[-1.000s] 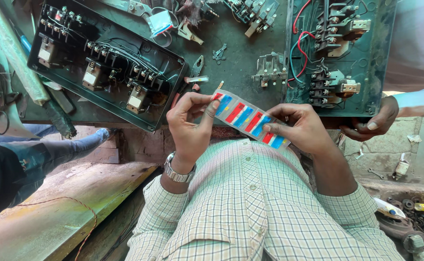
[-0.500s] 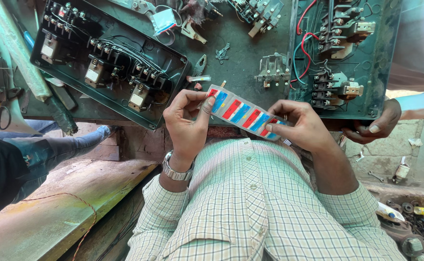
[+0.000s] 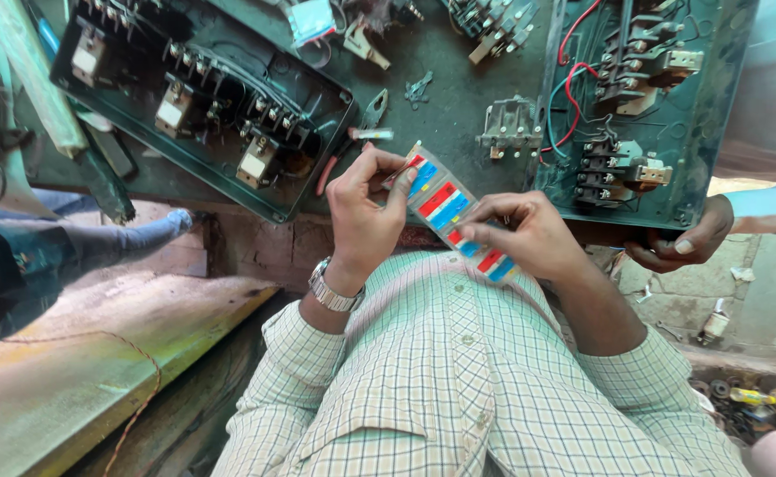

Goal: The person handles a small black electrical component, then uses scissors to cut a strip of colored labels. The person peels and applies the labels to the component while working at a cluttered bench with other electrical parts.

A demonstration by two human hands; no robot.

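I see my left hand and right hand both pinching a red-and-blue striped packet; pliers lie just beyond my left hand.

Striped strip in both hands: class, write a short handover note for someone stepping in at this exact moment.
Left hand: pinches the upper end of the red, blue and white striped strip.
Right hand: grips the strip's lower end, fingers over it.
Strip: held above the dark workbench, between two open green switch boxes.
Another person's hand holds the right box's lower edge.
Done: strip lifted off the bench.
Left: strip not placed on anything yet.
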